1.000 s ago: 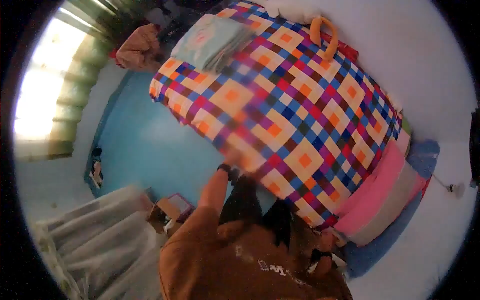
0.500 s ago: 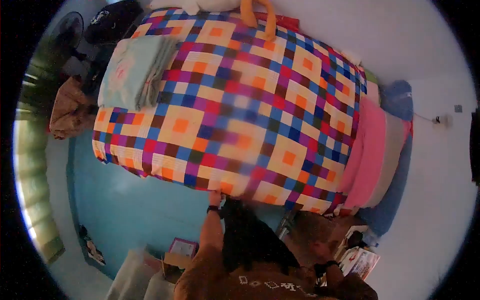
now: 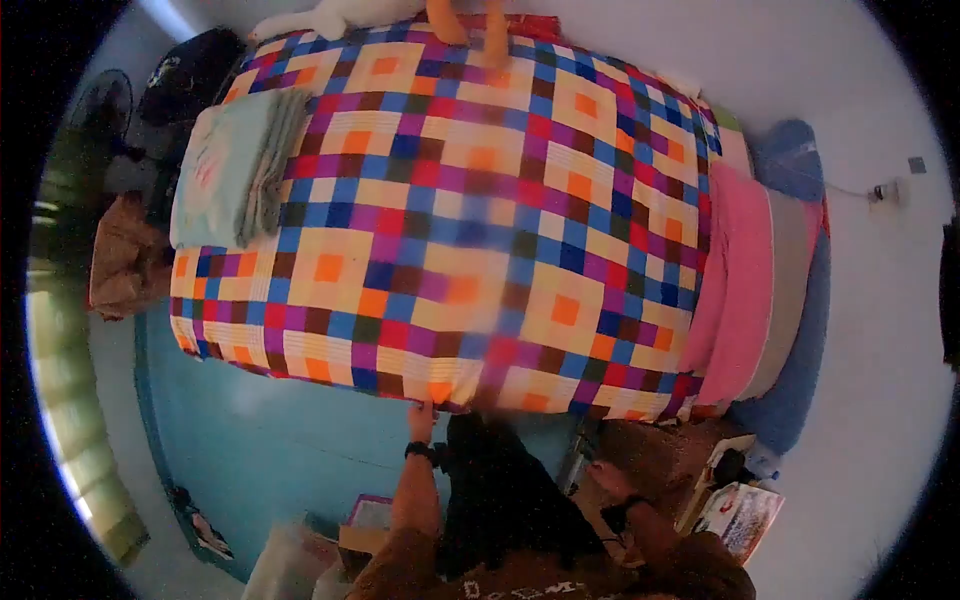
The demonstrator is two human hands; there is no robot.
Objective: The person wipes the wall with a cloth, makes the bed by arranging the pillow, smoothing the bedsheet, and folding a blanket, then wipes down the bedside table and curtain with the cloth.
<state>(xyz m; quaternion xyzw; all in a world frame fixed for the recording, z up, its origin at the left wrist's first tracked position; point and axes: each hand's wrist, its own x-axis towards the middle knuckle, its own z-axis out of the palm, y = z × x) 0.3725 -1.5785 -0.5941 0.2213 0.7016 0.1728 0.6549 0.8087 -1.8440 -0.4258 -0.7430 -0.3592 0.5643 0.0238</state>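
A checkered, multicoloured bedspread (image 3: 400, 240) covers the bed. My left hand (image 3: 422, 422), with a dark band at the wrist, is at the bedspread's near edge, its fingers closed on the hem. Over the brown floor area to the right of my legs, my right hand (image 3: 608, 480) is held low, apart from the bed. Its fingers look loosely apart and seem to hold nothing, though they are small and slightly blurred. A folded pale green blanket (image 3: 225, 170) lies on the left part of the bedspread.
Pink bedding (image 3: 735, 285) and a blue bolster (image 3: 795, 400) are at the right end. A plush toy's orange legs (image 3: 490, 35) rest at the far edge. Books (image 3: 738, 520) and boxes stand at lower right. A fan (image 3: 105, 105) and a brown bag (image 3: 130, 255) are at left.
The view has shifted, so the bed appears further left. My left hand stays at the bedspread's near edge. My right hand has moved left and slightly up, toward the bed.
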